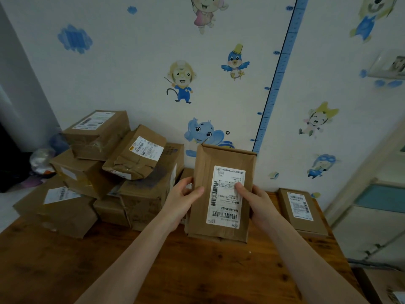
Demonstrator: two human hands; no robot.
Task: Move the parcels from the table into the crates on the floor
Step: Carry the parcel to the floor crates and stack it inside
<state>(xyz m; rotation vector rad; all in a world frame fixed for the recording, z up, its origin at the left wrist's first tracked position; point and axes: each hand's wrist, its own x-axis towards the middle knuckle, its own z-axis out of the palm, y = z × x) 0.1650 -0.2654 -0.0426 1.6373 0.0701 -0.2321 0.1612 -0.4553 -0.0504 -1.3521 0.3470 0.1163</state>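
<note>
Two grips clamp one brown parcel [221, 194], held upright over the desk [175, 270].
The left grip [184, 198] wraps the parcel's left edge and the right grip [256, 202] its right edge, thumb on the label; the fingers behind are hidden. Whether its base touches the desk is unclear. Piled parcels [109, 167] sit to the left, a flat parcel [302, 211] to the right.
</note>
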